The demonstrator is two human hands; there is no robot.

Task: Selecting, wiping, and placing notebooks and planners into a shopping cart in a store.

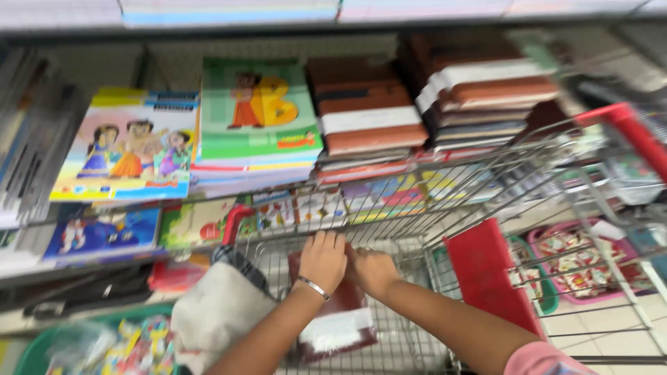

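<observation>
Both my hands reach down into a wire shopping cart (486, 173). My left hand (323, 260), with a thin metal bangle at the wrist, lies on a dark maroon notebook with a white band (340, 319) that stands in the cart's basket. My right hand (372, 271) is beside it, fingers curled against the same notebook's upper edge. A pale cloth bag (219, 312) with a checked strap rests at the cart's left side, touching my left forearm.
Store shelves ahead hold colourful children's books (132, 146), a green book (257, 111) and stacks of brown and maroon diaries (368, 114). The cart has a red handle (629, 132) and a red seat flap (483, 271). A green basket (42, 347) and a pink one (577, 264) sit low.
</observation>
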